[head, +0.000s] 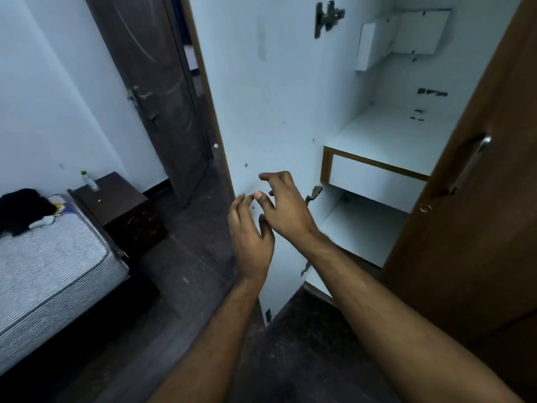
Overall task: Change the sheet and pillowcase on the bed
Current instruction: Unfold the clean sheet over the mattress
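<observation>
Both hands, left (251,239) and right (286,207), hang loosely curled (empty) before the wardrobe (377,158); bare mattress (49,257) runs lengthwise toward the far wall.

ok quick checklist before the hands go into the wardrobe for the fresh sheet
1. Wardrobe door swung open: ok, the shelves are exposed.
2. Left hand free: ok, fingers loosely curled, holding nothing.
3. Right hand free: ok, it holds nothing and hovers in front of the open door.
4. Fresh sheet on the shelves: not ok, the visible shelf surfaces look bare; the lowest part is hidden by the arms.
5. Mattress stripped: ok where it shows, the striped ticking is bare.
6. Mattress clear of clutter: not ok, dark clothing lies at the far end.
</observation>
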Demonstrator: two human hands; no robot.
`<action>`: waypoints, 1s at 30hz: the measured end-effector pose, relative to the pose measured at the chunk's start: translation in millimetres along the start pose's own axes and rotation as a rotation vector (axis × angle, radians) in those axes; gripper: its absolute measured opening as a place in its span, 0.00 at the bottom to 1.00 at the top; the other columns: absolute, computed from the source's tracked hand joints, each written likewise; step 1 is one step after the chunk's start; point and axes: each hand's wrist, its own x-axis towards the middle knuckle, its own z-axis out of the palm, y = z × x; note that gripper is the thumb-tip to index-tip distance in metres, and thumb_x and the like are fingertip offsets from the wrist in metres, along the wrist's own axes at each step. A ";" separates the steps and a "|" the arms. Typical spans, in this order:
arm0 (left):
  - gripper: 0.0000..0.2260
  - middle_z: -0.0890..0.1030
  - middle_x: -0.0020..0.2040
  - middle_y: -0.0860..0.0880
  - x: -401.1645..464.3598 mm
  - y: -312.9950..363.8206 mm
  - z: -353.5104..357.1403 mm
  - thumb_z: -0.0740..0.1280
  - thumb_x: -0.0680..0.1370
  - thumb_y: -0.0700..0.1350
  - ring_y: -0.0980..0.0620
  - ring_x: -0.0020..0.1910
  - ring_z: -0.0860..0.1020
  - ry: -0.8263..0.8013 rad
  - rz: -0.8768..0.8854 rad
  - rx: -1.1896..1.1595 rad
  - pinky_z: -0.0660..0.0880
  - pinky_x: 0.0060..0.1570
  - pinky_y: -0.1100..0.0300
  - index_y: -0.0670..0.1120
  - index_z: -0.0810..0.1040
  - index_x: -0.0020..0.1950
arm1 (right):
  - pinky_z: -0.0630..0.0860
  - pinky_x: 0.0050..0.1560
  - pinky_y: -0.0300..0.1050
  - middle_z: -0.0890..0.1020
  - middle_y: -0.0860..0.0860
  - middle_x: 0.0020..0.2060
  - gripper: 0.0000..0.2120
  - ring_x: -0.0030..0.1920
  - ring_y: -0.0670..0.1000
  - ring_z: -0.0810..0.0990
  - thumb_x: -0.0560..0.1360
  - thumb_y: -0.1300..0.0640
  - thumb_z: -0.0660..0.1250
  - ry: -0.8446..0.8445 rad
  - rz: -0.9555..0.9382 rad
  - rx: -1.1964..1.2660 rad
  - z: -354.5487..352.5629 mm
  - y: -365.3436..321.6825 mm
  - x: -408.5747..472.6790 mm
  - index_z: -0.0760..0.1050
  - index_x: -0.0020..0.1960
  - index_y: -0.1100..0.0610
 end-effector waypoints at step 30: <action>0.21 0.75 0.60 0.47 48.1 -6.9 75.7 0.70 0.73 0.59 0.51 0.58 0.78 -0.607 -0.171 -0.601 0.77 0.61 0.52 0.53 0.76 0.63 | 0.79 0.43 0.56 0.74 0.46 0.51 0.13 0.46 0.50 0.80 0.77 0.52 0.64 0.668 0.259 -0.288 -49.5 -7.3 5.3 0.66 0.60 0.51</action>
